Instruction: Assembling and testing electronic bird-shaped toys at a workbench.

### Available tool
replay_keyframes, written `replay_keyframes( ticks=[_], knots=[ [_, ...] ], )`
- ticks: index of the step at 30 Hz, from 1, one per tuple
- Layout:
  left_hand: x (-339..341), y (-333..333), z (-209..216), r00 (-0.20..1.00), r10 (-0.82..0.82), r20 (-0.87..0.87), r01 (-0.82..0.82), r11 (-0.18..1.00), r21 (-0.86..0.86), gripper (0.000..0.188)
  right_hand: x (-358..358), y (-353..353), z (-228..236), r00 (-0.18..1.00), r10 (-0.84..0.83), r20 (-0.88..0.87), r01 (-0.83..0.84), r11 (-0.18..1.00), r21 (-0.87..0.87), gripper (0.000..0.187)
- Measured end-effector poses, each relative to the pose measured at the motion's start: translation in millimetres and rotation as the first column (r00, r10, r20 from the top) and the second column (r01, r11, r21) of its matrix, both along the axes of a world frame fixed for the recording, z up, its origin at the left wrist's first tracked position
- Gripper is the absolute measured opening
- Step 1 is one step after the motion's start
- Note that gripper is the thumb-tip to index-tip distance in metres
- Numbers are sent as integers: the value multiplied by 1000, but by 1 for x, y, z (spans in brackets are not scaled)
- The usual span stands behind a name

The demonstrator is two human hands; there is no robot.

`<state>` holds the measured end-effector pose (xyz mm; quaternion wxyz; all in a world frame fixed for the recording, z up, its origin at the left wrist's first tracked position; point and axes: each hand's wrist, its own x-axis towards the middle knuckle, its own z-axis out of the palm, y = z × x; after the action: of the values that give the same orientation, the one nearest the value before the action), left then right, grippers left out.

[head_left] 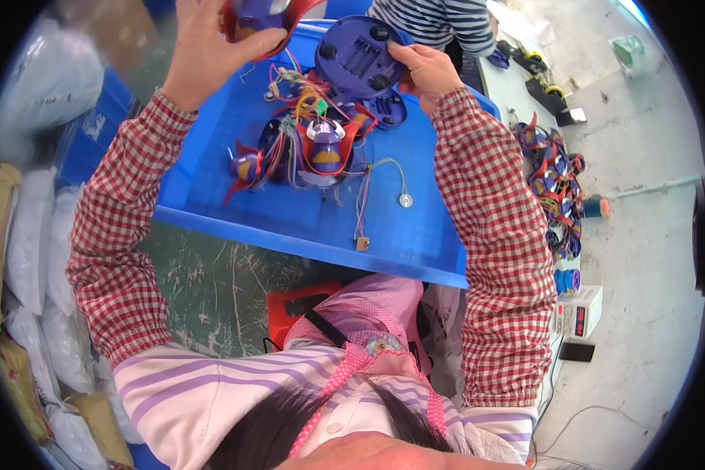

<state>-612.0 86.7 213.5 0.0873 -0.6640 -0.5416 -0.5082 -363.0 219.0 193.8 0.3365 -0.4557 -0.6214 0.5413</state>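
My left hand (211,47) is raised over the far left of a blue plastic tray (290,233), its thumb and fingers around a red and purple toy part (260,17) cut off by the upper edge. With thumb and fingers, my right hand (431,72) pinches the rim of a round purple toy base (354,59) showing a battery compartment and dark round feet. Below them in the tray lies a cluster of purple, red and yellow toy figures (325,150) with tangled wires. Another purple disc (388,110) sits partly under the base. A wired small round metal disc (405,200) lies nearer me.
A person in a striped top (427,27) is beyond the tray. At right, a long bench (627,258) carries piled toy parts (554,184), tape dispensers (547,90) and a white box with a red display (581,312). Stuffed bags (31,243) line the left; a red stool (286,313) stands below.
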Motion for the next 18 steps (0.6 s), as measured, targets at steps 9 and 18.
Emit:
replay_keyframes(
  ticks=[9,18],
  knots=[
    [43,0,34,852,-365,374,370,927,61,71,35,5,-25,879,-327,-347,270,941,-203,22],
    [85,-54,53,818,-563,122,559,827,63,65,210,155,98,712,-277,-645,365,931,4,25]
  ],
)
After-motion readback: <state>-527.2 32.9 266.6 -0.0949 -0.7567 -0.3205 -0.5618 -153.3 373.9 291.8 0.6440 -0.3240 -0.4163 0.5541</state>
